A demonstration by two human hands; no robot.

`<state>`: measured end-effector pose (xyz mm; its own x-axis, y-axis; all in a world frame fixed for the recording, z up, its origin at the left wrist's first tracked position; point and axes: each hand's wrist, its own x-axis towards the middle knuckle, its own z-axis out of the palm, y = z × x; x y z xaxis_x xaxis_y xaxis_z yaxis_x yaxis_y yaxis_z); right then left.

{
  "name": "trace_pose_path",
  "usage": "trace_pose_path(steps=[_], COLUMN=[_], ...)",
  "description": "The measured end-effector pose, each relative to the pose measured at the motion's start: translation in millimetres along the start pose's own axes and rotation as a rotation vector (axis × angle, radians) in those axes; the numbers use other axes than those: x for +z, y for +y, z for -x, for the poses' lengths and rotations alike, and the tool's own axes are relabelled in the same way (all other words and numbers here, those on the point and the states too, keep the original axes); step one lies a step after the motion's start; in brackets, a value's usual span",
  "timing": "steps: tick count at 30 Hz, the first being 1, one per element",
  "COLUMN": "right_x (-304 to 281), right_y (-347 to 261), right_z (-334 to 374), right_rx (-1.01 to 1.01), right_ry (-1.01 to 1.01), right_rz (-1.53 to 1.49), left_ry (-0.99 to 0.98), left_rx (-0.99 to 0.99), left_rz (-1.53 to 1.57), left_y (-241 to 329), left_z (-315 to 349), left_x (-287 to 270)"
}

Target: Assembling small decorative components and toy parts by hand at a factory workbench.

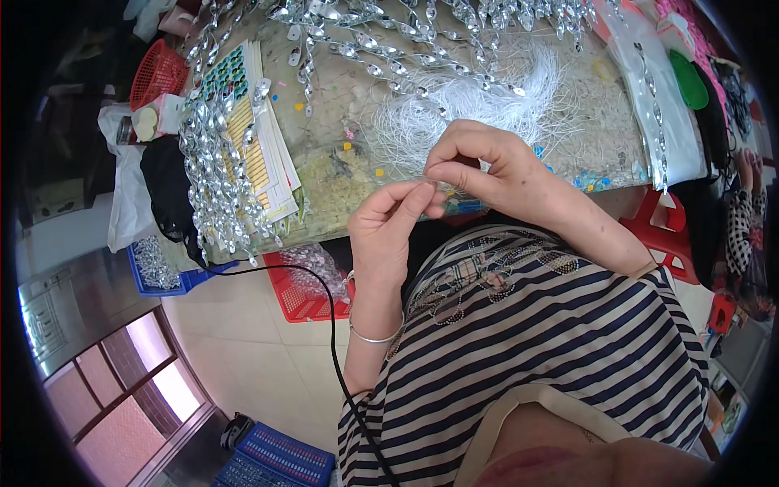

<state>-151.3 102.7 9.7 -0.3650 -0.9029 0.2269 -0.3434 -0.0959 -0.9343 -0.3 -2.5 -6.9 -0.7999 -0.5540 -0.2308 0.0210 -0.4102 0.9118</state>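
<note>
Silver leaf-shaped bead strands (422, 31) hang over the far side of the worktable (324, 154), and a thick silver bead bundle (213, 166) lies at its left across a stack of cards (276, 162). To the right are a clear plastic sheet (677, 134) and a green scoop (688, 79). A black cable (333, 341) loops past the left forearm and over the striped sleeve; a red crate (284, 296) sits below the table edge. The loose white thread (487, 101) is heaped just beyond the hands. The left hand (389, 223) points up and inward, thumb and forefinger pinched together; the right hand (503, 166) reaches in from the right, its thumb and forefinger tips meeting in a ring (whatever they grip is too fine to make out).
</note>
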Motion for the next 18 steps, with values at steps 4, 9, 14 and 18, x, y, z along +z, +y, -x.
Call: trace_pose_path(steps=[4, 9, 14, 18], right_x=[-7.2, -5.5, -1.6, -1.5], right_y=[-2.4, -2.8, 3.5, -3.1], right_z=[0.8, 0.3, 4.1, 4.5], right_rx=[0.199, 0.184, 0.266, 0.239], right_ry=[0.043, 0.027, 0.056, 0.014], right_rz=[-0.097, -0.123, -0.285, -0.356], left_ry=[0.031, 0.037, 0.078, 0.059], left_rx=[-0.004, 0.005, 0.050, 0.081], left_rz=[-0.051, -0.043, -0.057, -0.055], left_y=[-0.7, 1.6, 6.5, 5.5], left_z=[2.4, 2.3, 1.8, 2.9], left_x=[-2.1, 1.7, 2.3, 2.7])
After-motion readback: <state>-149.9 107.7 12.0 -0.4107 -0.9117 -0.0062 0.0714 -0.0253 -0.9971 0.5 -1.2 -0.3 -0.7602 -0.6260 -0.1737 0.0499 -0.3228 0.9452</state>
